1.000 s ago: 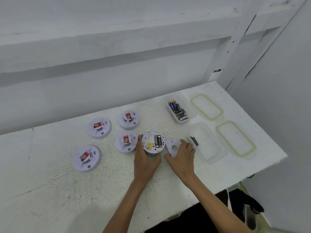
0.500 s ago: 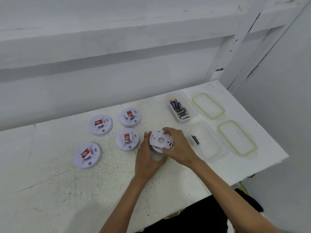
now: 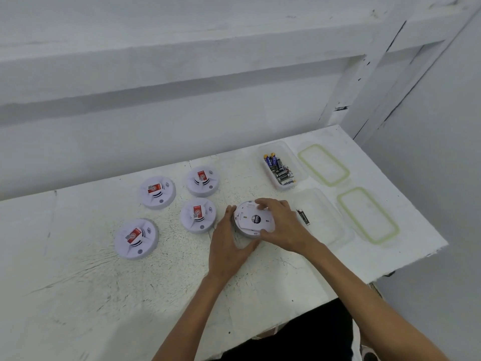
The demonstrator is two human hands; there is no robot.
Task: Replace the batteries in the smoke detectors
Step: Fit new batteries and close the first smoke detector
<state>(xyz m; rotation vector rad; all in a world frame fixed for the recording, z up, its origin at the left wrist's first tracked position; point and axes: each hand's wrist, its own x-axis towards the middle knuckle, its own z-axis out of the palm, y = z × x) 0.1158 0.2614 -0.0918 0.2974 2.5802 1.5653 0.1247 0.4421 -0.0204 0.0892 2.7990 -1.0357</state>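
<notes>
- The upturned detector (image 3: 246,233) sits mid-table, just right of the four other detectors. Its back cover (image 3: 253,220) now lies on top; a second ago the cover lay on the table beside it and we could see the batteries in the bay.
- Right grip (image 3: 283,225): it was on the loose cover, and now its fingers are curled round the cover's rim, clamped on it over the detector.
- Left grip (image 3: 226,246): unchanged, thumb and fingers round the detector's left and near rim, steadying it.
- We judge this unit is being closed up. The cover likely needs a twist to lock; we can't tell if it's seated.
- Four closed detectors (image 3: 198,215) left of it look untouched.
- Right of it: a clear tub (image 3: 325,225) with one battery (image 3: 303,217). Behind that, a supply tub (image 3: 296,162) of batteries.
</notes>
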